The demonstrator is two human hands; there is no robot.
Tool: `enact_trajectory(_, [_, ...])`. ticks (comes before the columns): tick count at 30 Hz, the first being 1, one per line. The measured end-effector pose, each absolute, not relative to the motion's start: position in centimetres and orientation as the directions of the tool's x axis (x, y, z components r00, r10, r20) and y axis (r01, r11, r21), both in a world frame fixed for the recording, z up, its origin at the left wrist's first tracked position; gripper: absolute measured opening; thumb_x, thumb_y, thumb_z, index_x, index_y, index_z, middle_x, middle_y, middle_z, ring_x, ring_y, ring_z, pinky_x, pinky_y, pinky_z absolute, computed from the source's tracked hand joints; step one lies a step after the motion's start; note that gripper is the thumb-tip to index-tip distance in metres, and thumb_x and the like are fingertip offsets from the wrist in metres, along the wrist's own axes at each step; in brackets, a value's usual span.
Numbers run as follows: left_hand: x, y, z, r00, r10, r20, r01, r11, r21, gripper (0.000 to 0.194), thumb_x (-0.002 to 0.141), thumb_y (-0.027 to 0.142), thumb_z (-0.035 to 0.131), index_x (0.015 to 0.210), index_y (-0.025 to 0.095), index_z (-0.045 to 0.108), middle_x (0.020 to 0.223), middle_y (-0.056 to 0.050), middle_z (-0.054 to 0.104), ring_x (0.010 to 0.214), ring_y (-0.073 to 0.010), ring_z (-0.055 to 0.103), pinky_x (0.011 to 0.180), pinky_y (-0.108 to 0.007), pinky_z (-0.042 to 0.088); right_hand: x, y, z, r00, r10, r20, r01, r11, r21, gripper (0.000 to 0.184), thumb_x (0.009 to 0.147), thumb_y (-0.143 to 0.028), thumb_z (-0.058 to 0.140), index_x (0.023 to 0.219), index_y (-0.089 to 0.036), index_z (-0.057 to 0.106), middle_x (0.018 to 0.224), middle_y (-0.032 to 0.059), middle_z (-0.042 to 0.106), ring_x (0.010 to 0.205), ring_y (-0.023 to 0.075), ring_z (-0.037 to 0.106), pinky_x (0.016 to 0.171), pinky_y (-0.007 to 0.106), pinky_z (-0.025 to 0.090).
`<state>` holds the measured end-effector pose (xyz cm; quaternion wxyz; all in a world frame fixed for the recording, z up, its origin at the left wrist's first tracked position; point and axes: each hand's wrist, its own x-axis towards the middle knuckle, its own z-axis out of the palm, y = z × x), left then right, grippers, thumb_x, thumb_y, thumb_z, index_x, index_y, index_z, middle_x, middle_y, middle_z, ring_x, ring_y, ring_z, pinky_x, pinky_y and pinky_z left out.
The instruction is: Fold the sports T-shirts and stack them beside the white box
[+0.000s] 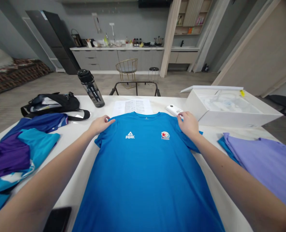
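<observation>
A blue T-shirt (145,167) with a white PEAK logo and a small round badge lies flat, front up, on the white table (84,135), its collar pointing away from me. My left hand (99,124) pinches the shirt's left shoulder seam. My right hand (188,124) grips the right shoulder in the same way. Both arms reach forward along the shirt's sides.
A pile of blue, teal and purple garments (19,151) lies at the left, lilac and blue shirts (261,161) at the right. Behind stand a black bag (55,103), a dark bottle (92,88), a printed sheet (133,105), a white device (173,109) and an open white box (230,106). A phone (58,219) lies near me.
</observation>
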<state>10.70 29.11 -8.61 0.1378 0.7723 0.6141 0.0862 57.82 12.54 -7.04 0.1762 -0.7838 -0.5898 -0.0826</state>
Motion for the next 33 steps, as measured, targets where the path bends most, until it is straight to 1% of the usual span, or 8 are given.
enact_trajectory(5, [6.7, 25.8, -9.2, 0.173, 0.984, -0.032, 0.919, -0.15, 0.364, 0.052, 0.071, 0.07, 0.067, 0.095, 0.024, 0.071, 0.107, -0.013, 0.072, 0.105, -0.0363, 0.066, 0.08, -0.039, 0.047, 61.1, 6.8, -8.0, 0.524, 0.842, 0.126, 0.842, -0.49, -0.226, 0.048, 0.096, -0.047, 0.044, 0.123, -0.015, 0.068, 0.126, 0.0186, 0.064, 0.114, 0.0341, 0.06, 0.091, 0.043, 0.047])
enact_trajectory(9, [6.0, 24.7, -9.3, 0.061, 0.997, -0.047, 0.68, -0.007, 0.733, 0.042, 0.065, 0.059, 0.074, 0.085, 0.023, 0.064, 0.076, -0.004, 0.066, 0.077, -0.0252, 0.064, 0.067, -0.033, 0.045, 62.8, 4.1, -9.4, 0.635, 0.771, 0.054, 0.77, -0.626, -0.121, 0.062, 0.095, -0.054, 0.044, 0.133, -0.01, 0.063, 0.133, 0.0262, 0.058, 0.123, 0.0431, 0.054, 0.094, 0.05, 0.047])
enact_trajectory(13, [6.6, 24.4, -8.9, -0.019, 0.999, -0.046, 0.316, 0.05, 0.947, 0.059, 0.056, 0.06, 0.08, 0.095, 0.021, 0.06, 0.08, -0.003, 0.065, 0.07, -0.0188, 0.061, 0.062, -0.03, 0.047, 63.6, 3.6, -10.5, 0.666, 0.743, 0.063, 0.742, -0.651, -0.164, 0.059, 0.094, -0.055, 0.045, 0.127, -0.012, 0.066, 0.126, 0.0265, 0.06, 0.115, 0.042, 0.059, 0.09, 0.049, 0.049])
enact_trajectory(18, [5.6, 25.1, -9.0, -0.1, 0.995, 0.021, 0.386, 0.019, 0.922, 0.054, 0.057, 0.057, 0.081, 0.093, 0.02, 0.066, 0.086, -0.005, 0.063, 0.08, -0.0217, 0.06, 0.066, -0.031, 0.046, 64.7, 4.4, -11.9, 0.675, 0.723, 0.144, 0.732, -0.634, -0.249, 0.038, 0.09, -0.048, 0.049, 0.103, -0.018, 0.068, 0.106, 0.0244, 0.065, 0.1, 0.0414, 0.064, 0.075, 0.05, 0.049])
enact_trajectory(23, [2.8, 26.6, -8.5, -0.154, 0.986, 0.065, 0.477, 0.017, 0.879, 0.042, 0.058, 0.049, 0.084, 0.083, 0.019, 0.068, 0.083, -0.007, 0.061, 0.09, -0.0257, 0.058, 0.069, -0.031, 0.044, 65.8, 4.3, -12.8, 0.625, 0.719, 0.305, 0.777, -0.535, -0.333, 0.019, 0.084, -0.048, 0.052, 0.079, -0.029, 0.053, 0.085, 0.0213, 0.063, 0.081, 0.0463, 0.063, 0.058, 0.052, 0.04])
enact_trajectory(28, [1.5, 26.3, -8.1, -0.077, 0.996, -0.043, 0.445, 0.073, 0.892, 0.055, 0.068, 0.057, 0.078, 0.102, 0.015, 0.068, 0.076, -0.006, 0.065, 0.071, -0.021, 0.062, 0.062, -0.03, 0.047, 64.6, 4.1, -11.8, 0.68, 0.682, 0.267, 0.73, -0.599, -0.328, 0.027, 0.089, -0.046, 0.048, 0.104, -0.027, 0.061, 0.11, 0.0291, 0.064, 0.1, 0.0504, 0.064, 0.065, 0.055, 0.043])
enact_trajectory(31, [2.4, 25.1, -8.5, -0.007, 0.999, -0.052, 0.535, 0.047, 0.844, 0.053, 0.066, 0.043, 0.082, 0.108, 0.016, 0.068, 0.078, -0.004, 0.067, 0.07, -0.0196, 0.064, 0.066, -0.03, 0.05, 63.0, 4.2, -10.8, 0.668, 0.681, 0.301, 0.744, -0.618, -0.255, 0.046, 0.093, -0.044, 0.047, 0.126, -0.016, 0.061, 0.127, 0.0308, 0.058, 0.118, 0.0463, 0.059, 0.083, 0.053, 0.048])
enact_trajectory(33, [3.3, 24.3, -8.8, -0.037, 0.999, -0.007, 0.606, 0.028, 0.795, 0.045, 0.076, 0.036, 0.073, 0.116, 0.018, 0.067, 0.082, -0.003, 0.067, 0.072, -0.0192, 0.064, 0.069, -0.031, 0.051, 62.1, 4.5, -10.5, 0.589, 0.744, 0.317, 0.808, -0.542, -0.231, 0.047, 0.093, -0.038, 0.048, 0.127, -0.009, 0.062, 0.127, 0.0288, 0.059, 0.124, 0.0414, 0.057, 0.096, 0.049, 0.047])
